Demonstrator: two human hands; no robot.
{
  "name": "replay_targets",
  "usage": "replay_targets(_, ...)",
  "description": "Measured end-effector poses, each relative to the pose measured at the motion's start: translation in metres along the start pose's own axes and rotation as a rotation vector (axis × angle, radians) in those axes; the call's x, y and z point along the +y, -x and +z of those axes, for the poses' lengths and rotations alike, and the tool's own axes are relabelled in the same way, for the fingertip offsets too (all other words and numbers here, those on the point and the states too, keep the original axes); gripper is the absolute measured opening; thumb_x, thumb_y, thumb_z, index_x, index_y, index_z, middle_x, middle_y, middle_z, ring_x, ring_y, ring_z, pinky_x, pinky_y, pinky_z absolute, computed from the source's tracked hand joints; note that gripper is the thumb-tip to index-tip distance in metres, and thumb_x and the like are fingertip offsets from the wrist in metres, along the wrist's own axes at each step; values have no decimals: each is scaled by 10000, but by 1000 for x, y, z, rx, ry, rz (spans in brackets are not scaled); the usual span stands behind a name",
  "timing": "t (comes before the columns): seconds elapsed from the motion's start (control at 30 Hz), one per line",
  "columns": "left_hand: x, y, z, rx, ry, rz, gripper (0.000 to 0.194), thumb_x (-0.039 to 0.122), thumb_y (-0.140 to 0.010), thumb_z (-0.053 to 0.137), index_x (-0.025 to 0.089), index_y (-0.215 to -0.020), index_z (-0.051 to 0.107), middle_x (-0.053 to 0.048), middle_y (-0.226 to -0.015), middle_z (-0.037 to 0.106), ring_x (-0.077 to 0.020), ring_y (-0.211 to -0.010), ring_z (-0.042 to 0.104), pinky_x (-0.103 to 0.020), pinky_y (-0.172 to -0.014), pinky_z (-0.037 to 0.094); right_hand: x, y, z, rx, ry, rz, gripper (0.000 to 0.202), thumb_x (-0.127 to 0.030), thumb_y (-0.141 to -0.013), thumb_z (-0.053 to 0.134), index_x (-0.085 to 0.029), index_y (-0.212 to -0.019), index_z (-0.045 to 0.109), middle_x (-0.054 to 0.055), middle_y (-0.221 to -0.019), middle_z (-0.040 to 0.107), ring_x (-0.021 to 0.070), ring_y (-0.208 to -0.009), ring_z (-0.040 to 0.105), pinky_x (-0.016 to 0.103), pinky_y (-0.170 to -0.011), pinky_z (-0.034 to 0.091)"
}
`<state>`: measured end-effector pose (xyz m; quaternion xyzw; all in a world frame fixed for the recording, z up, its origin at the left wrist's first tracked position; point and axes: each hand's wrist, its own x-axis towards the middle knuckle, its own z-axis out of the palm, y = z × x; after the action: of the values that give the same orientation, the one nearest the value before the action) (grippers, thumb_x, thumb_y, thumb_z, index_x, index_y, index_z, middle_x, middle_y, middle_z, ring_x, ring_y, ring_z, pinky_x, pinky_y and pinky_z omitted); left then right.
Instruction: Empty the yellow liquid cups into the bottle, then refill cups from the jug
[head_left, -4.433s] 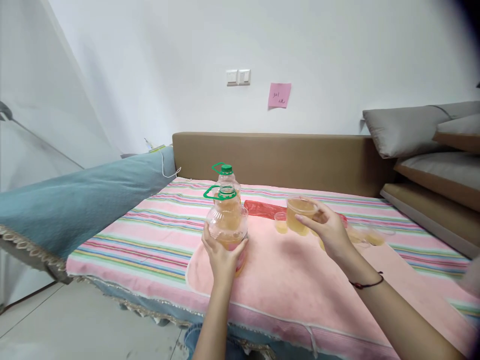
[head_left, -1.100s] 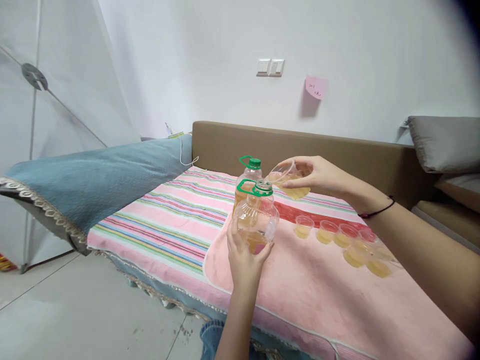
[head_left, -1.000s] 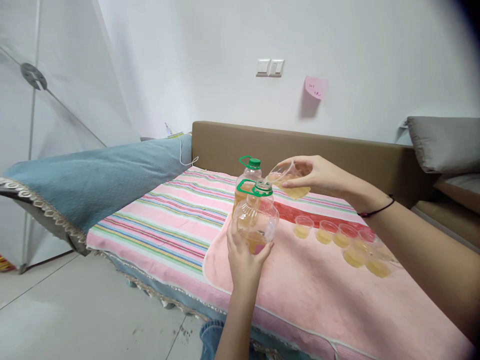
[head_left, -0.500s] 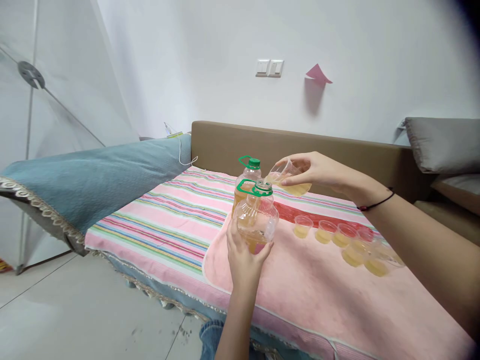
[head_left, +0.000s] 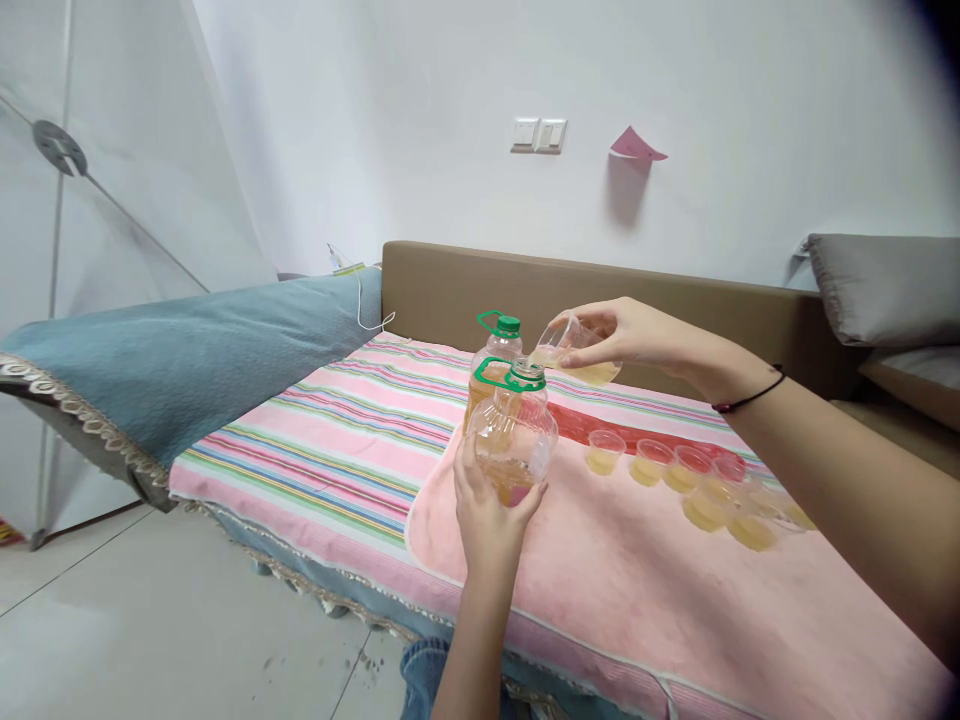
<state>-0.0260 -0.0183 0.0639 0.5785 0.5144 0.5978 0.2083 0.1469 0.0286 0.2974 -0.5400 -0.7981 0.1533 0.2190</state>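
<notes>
My left hand (head_left: 491, 500) is wrapped round the lower body of a clear plastic bottle (head_left: 517, 430) with a green ring handle at its uncapped neck. Amber liquid fills its lower part. My right hand (head_left: 622, 335) grips a clear plastic cup (head_left: 577, 350) tilted toward the bottle, its rim at the mouth, with yellowish liquid lying along its lower side. Right behind stands a second bottle (head_left: 480, 395) of amber liquid with a green cap (head_left: 508, 325) and handle. Several clear cups (head_left: 650, 463) of pale yellow liquid stand to the right, some partly blurred or overlapping.
A pink blanket (head_left: 585, 580) lies over the striped cover (head_left: 330, 440), with a red strip (head_left: 637, 435) behind the cups. A brown backrest (head_left: 480, 275) runs along the wall. Grey cushions (head_left: 892, 285) are at right; a blue-covered armrest (head_left: 195, 360) is at left.
My right hand and the cup have tipped slightly further, with the hand a little higher. My left hand and the bottles stay where they were.
</notes>
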Motion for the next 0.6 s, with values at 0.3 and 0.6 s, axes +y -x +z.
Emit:
replay_targets(0.3, 0, -2, 0, 7, -8, 14, 985, 331, -668, 810, 284, -1458, 223, -129, -1474, 412, -305, -1379, 421, -487, -1113, 393, 3, -6, -2, -34, -8, -36, 402, -499, -671, 747, -329, -1035, 730, -13, -820, 694, 214, -797, 625, 324, -663, 467)
replay_targets(0.6, -1, 0, -1, 2, -11, 11, 1018, 325, -651, 823, 283, -1466, 213, -133, -1482, 392, -309, -1393, 399, -504, -1125, 374, 4, -15, -7, -85, 44, -23, 387, -518, -665, 756, -350, -1013, 736, -16, -818, 692, 232, -797, 629, 333, -629, 472)
